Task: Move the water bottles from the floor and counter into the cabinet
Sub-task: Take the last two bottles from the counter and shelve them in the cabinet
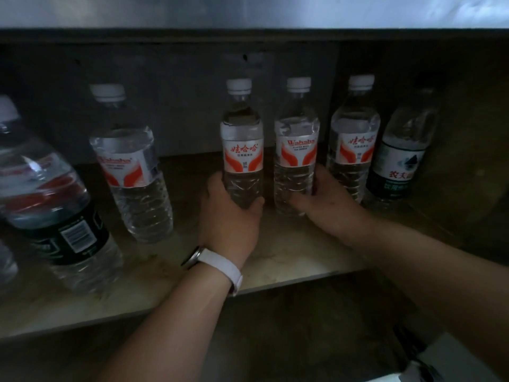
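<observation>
The cabinet shelf fills the middle of the frame, pale and marbled, dim under a dark back panel, and both hands are on it setting bottles down side by side. The left hand is wrapped around the base of a Wahaha water bottle at centre; the right hand is curled round the base of a second Wahaha bottle just right of it. To finish well, I'd settle both bases flat before letting go, keeping them upright and snug against the third Wahaha bottle and the green-labelled Nongfu bottle at right. At left stand another Wahaha bottle and a blurred dark-labelled bottle, with open shelf between. The shelf's front edge is close, so push them in deep. A white watch band sits on the left wrist.
</observation>
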